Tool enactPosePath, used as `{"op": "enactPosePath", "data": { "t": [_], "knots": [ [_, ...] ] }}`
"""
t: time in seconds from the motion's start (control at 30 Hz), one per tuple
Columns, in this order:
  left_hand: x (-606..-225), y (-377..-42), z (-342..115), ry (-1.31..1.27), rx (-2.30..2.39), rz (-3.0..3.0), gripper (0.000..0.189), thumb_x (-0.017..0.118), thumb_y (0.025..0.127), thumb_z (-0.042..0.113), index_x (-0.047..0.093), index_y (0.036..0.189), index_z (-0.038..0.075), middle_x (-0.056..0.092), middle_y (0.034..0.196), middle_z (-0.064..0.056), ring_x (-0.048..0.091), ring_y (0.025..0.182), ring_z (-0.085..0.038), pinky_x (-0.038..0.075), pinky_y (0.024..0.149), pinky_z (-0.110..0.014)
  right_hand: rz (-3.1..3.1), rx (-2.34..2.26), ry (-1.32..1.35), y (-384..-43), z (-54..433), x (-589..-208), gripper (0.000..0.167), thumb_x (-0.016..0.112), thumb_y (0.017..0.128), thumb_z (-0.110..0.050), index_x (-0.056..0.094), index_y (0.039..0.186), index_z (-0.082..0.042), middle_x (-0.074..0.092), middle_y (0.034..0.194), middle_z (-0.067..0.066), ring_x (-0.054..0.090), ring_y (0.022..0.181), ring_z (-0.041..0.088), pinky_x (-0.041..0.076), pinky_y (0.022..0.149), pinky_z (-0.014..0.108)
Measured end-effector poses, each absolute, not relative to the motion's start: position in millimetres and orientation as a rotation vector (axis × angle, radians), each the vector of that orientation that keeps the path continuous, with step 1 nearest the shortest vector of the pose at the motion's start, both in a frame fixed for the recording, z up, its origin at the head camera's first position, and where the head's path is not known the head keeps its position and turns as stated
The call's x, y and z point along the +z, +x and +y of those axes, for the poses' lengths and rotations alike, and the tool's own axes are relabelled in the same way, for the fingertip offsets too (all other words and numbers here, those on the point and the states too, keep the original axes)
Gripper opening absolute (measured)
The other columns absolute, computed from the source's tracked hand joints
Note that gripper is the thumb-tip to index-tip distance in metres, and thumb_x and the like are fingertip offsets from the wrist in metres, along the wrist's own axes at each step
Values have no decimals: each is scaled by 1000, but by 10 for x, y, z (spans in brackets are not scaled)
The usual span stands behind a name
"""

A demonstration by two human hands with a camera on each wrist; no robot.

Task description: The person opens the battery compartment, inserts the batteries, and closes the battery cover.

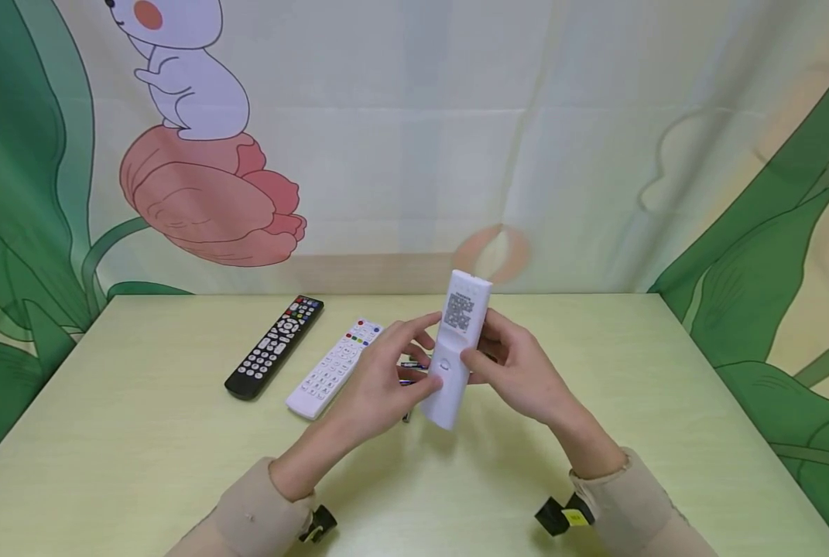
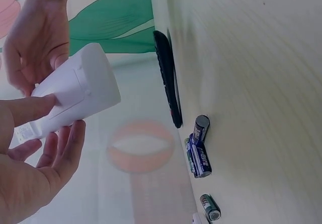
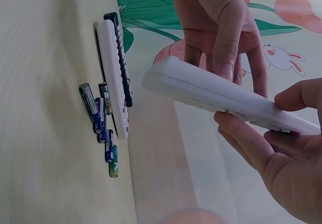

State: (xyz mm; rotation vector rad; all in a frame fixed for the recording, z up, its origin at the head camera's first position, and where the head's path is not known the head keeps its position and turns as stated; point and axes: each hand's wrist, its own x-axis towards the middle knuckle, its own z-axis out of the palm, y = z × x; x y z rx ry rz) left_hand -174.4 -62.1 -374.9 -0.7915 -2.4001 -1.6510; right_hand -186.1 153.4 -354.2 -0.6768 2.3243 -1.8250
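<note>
A white remote control (image 1: pixel 452 339) is held up over the table, its back with a printed code label facing the head camera. My left hand (image 1: pixel 379 375) grips its left side, thumb on the back near the lower end. From the right side, my right hand (image 1: pixel 523 370) holds it with the thumb on the back and fingers underneath. A closed battery cover panel (image 2: pixel 68 90) shows on the back in the left wrist view. Below, several loose batteries (image 3: pixel 104 128) lie on the table, mostly hidden from the head view by the hands and remote.
Left of the hands lie a second white remote (image 1: pixel 323 379) and a black remote (image 1: pixel 275 348), buttons up. Another slim dark object (image 2: pixel 167 78), remote-like, rests on the table (image 1: pixel 665 433) in the left wrist view. A printed curtain (image 1: pixel 400 155) hangs behind the far edge.
</note>
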Motion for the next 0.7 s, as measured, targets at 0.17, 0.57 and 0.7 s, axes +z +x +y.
{"op": "enactPosePath", "data": {
  "t": [0.17,0.57,0.7],
  "knots": [
    [-3744,-1746,-629,-789,-1653,-2429,75,77,87,-8,48,153,13,57,116,-6,64,100,-27,61,82,-34,2288,-1838,-695,-1860,1558,-3520,54,62,101,-3,42,152,-3,62,131,22,67,110,35,62,80,44],
    [-3735,-1742,-640,-838,-1761,-2368,78,76,87,-10,47,154,16,57,118,-8,65,103,-27,60,83,-29,2262,-1865,-800,-1876,1601,-3508,59,70,99,-9,45,153,-12,62,132,18,66,112,34,62,82,46],
    [-3736,-1744,-626,-852,-1803,-2352,77,75,88,-10,46,154,16,57,118,-11,65,104,-25,61,82,-30,2329,-1845,-812,-1879,1599,-3509,60,73,98,-14,47,152,-17,63,130,14,65,112,32,60,86,44]
  ]
}}
